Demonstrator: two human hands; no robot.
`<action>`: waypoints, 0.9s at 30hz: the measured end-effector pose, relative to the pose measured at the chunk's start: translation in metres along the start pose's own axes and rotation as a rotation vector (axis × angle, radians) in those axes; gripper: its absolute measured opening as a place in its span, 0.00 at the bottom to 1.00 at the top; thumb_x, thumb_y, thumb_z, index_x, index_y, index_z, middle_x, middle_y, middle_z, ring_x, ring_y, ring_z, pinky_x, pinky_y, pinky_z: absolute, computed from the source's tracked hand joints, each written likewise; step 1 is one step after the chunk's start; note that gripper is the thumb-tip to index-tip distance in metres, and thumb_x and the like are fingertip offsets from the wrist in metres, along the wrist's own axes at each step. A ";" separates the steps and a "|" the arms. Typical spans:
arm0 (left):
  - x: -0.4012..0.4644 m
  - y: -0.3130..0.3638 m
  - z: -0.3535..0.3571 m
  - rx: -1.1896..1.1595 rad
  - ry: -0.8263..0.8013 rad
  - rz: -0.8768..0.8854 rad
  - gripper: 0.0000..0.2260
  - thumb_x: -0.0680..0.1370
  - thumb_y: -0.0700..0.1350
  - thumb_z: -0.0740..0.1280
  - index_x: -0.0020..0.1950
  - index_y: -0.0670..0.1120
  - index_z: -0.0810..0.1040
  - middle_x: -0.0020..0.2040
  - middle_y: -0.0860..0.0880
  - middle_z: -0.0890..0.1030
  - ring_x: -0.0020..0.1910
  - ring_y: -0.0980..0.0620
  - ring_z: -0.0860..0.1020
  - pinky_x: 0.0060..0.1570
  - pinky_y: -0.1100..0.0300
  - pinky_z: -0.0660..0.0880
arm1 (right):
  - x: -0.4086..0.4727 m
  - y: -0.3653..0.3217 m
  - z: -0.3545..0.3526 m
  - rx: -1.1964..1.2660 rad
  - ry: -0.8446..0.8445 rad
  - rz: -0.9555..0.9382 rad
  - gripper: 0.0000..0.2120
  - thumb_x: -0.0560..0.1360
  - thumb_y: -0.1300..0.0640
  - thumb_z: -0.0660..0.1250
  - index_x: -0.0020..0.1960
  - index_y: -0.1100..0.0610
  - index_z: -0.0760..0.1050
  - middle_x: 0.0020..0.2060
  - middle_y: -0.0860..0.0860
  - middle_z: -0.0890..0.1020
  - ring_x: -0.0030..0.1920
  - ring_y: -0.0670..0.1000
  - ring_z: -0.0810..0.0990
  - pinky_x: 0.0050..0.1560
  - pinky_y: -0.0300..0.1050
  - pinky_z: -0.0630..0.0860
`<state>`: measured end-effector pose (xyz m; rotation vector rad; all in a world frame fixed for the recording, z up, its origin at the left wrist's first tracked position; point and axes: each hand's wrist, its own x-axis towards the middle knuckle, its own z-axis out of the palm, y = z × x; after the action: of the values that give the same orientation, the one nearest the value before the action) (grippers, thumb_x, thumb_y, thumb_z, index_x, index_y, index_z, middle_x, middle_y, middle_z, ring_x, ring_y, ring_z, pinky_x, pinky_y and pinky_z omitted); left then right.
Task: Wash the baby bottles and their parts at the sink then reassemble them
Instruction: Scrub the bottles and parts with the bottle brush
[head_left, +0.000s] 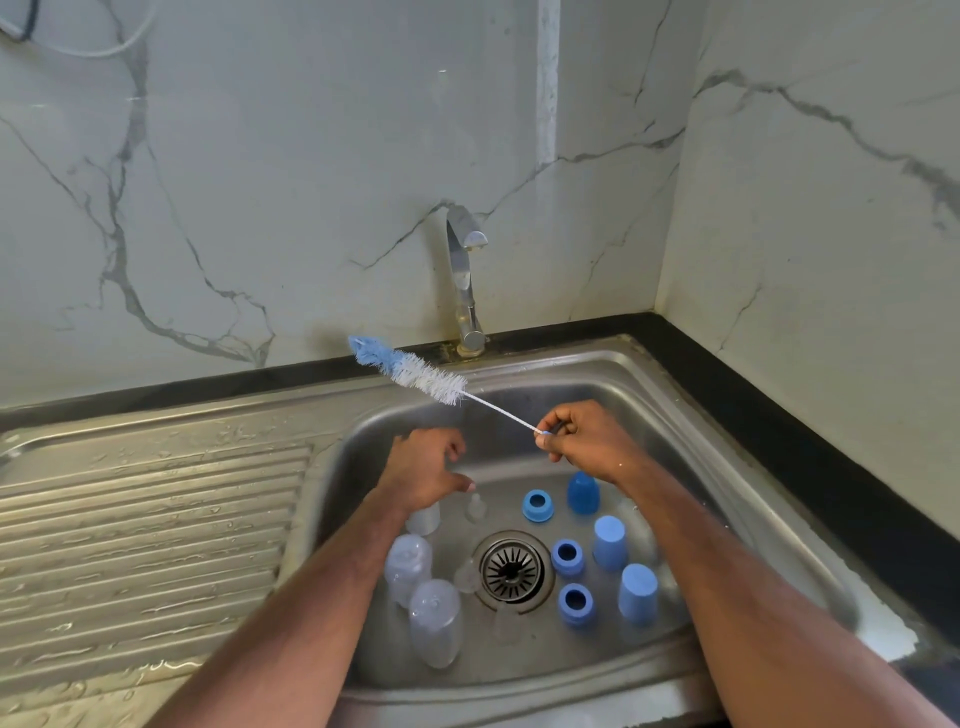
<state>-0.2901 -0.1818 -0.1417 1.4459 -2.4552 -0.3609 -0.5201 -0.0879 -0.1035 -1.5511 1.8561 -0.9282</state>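
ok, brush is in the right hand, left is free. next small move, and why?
Probably lower the left hand onto the clear bottle right beneath it and lift it. The right hand already pinches the brush by its handle, bristles raised, and the bottles stand unheld in the sink.

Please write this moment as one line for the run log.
right hand: holds bottle brush | left hand: free, over sink | clear bottles, blue parts: in basin
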 end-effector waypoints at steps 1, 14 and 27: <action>0.003 0.009 0.001 0.065 -0.046 0.028 0.20 0.67 0.56 0.79 0.56 0.53 0.81 0.52 0.56 0.83 0.55 0.52 0.79 0.58 0.54 0.66 | 0.000 0.000 -0.001 0.006 0.009 0.002 0.01 0.76 0.58 0.73 0.46 0.54 0.82 0.33 0.48 0.84 0.33 0.40 0.81 0.37 0.34 0.72; 0.033 0.027 0.048 0.725 -0.255 0.115 0.11 0.77 0.51 0.71 0.58 0.53 0.80 0.54 0.51 0.83 0.59 0.48 0.79 0.67 0.40 0.55 | 0.008 0.005 -0.002 0.056 0.052 0.029 0.01 0.76 0.60 0.72 0.47 0.56 0.82 0.34 0.49 0.83 0.35 0.42 0.82 0.38 0.33 0.73; 0.014 0.010 0.033 0.562 -0.203 0.105 0.10 0.76 0.51 0.71 0.57 0.56 0.82 0.55 0.55 0.82 0.63 0.52 0.73 0.64 0.41 0.55 | 0.004 0.005 -0.002 0.007 0.038 0.036 0.02 0.76 0.58 0.73 0.45 0.52 0.82 0.34 0.47 0.84 0.36 0.42 0.82 0.40 0.37 0.74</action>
<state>-0.3162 -0.1870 -0.1673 1.5217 -2.9387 0.2424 -0.5254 -0.0908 -0.1057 -1.5004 1.8992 -0.9531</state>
